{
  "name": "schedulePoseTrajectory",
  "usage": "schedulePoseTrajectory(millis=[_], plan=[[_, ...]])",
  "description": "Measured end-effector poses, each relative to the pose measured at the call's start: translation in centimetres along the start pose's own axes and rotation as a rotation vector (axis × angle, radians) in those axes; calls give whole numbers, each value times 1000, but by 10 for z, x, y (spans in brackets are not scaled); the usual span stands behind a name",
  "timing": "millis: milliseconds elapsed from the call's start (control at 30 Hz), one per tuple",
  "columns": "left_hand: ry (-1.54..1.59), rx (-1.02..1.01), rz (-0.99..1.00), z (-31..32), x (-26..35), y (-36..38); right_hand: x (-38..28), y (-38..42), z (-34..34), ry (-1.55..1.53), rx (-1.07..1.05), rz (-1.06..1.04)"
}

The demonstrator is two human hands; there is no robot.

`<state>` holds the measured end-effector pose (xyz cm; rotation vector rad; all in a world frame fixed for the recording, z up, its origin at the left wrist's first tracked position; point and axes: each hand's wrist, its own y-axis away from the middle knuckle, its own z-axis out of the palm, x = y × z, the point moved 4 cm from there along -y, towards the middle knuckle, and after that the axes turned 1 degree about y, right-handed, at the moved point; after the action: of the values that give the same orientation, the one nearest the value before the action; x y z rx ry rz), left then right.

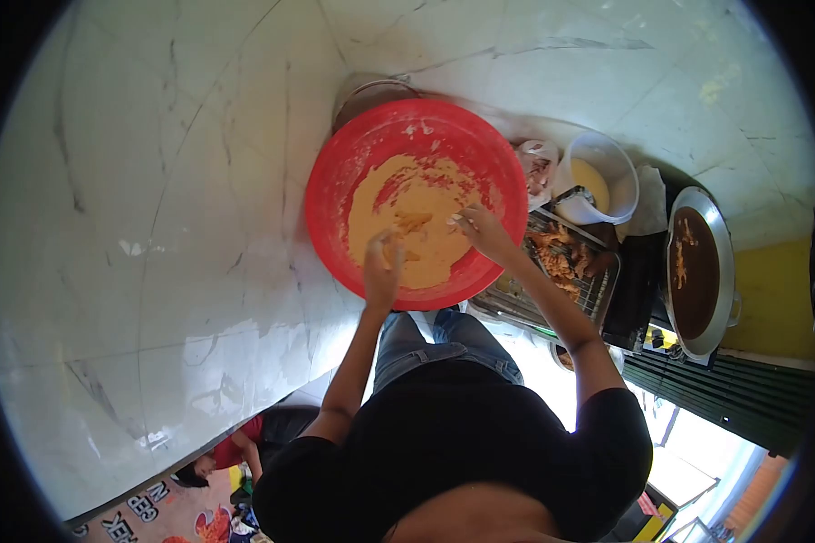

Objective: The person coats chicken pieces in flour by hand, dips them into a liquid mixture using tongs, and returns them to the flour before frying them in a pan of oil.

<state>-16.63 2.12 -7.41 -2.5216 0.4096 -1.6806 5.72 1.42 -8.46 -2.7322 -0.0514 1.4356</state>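
Both my hands are over a wide red basin (328,195) of pale yellowish flour (371,204). Near its middle lie a few flour-coated pieces (414,221), probably battered meat. My left hand (383,271) hovers at the near left part of the basin, thumb and fingers apart, nothing visible in it. On the right side, my right hand (484,233) has bent fingers with white, floury tips, slightly spread above the flour. I see nothing held there either.
Right of the basin, a wire rack (598,290) holds fried pieces (557,258). Behind it stand a plastic bag (538,167) and a white tub (627,181) with yellow liquid. Farther right is a large pan (727,281) of brown oil with frying bits. Tiled wall (199,181) borders the left; a person (235,451) is at lower left.
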Motion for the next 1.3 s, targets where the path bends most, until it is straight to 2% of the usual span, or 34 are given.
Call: schedulePoseTrajectory(millis=[100,200,300,400,500,600,733,800,900,1000,1100,1200,1300], plan=[[39,183,13,-53,-38,-5,5,-21,57,193,-12,-174],[114,205,8,-78,-56,-16,-5,-38,109,251,-170,-202],[192,170,27,-79,-66,-23,-22,-54,155,247,-178,-257],[141,165,45,-71,-71,-23,-23,-75,190,233,-177,-208],[20,88,134,-71,-70,-26,-11,-96,195,392,-84,-129],[51,68,125,-74,-62,-29,2,-96,172,480,16,-79],[35,62,180,-76,-65,-30,-2,-60,149,653,-132,8],[-14,57,196,-73,-68,-30,13,-46,153,644,-182,93],[-49,61,195,-73,-66,-29,23,-37,166,813,-230,224],[-83,79,203,-72,-68,-27,1,-40,171,879,-310,282],[-93,79,211,-72,-69,-27,-2,-39,175,880,-350,279],[-88,101,189,-71,-70,-26,10,-42,172,872,-296,277],[-19,89,145,-72,-69,-25,2,-52,174,502,-199,11]])
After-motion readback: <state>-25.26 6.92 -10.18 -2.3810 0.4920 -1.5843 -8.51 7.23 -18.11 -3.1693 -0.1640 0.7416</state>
